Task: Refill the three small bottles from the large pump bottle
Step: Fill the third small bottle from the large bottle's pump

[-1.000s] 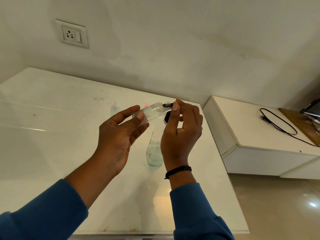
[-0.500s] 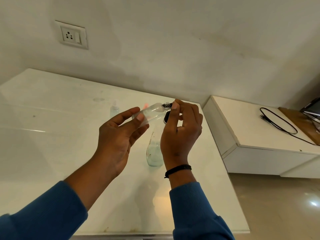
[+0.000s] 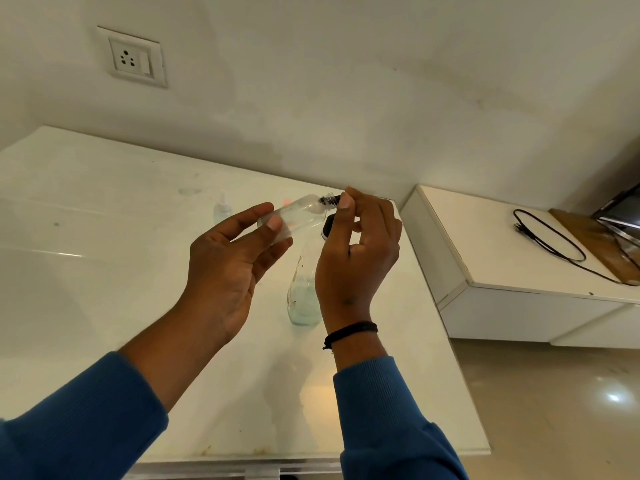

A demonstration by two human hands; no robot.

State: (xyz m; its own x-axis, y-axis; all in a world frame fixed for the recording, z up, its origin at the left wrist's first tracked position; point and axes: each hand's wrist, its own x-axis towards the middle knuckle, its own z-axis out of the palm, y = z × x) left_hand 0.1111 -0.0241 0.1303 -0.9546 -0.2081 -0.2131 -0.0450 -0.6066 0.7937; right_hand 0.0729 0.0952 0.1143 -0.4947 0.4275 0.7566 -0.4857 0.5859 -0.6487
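Clear plastic small bottle [image 3: 297, 215] held tilted above glossy white table [image 3: 104, 271], left hand [image 3: 230, 258] pinching its base to steady it; right hand [image 3: 358, 251] pinches black threaded neck, likely uncapping. Large clear pump bottle [image 3: 303, 299] stands just below, handy for refilling.

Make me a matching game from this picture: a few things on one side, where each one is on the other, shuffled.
Things:
1. small bottle
2. large bottle
3. cable
4. socket

Places:
A. on the wall
B. held in the left hand, its neck at the right hand
C. on the side cabinet
D. standing on the table

Pairs: 1-B, 2-D, 3-C, 4-A
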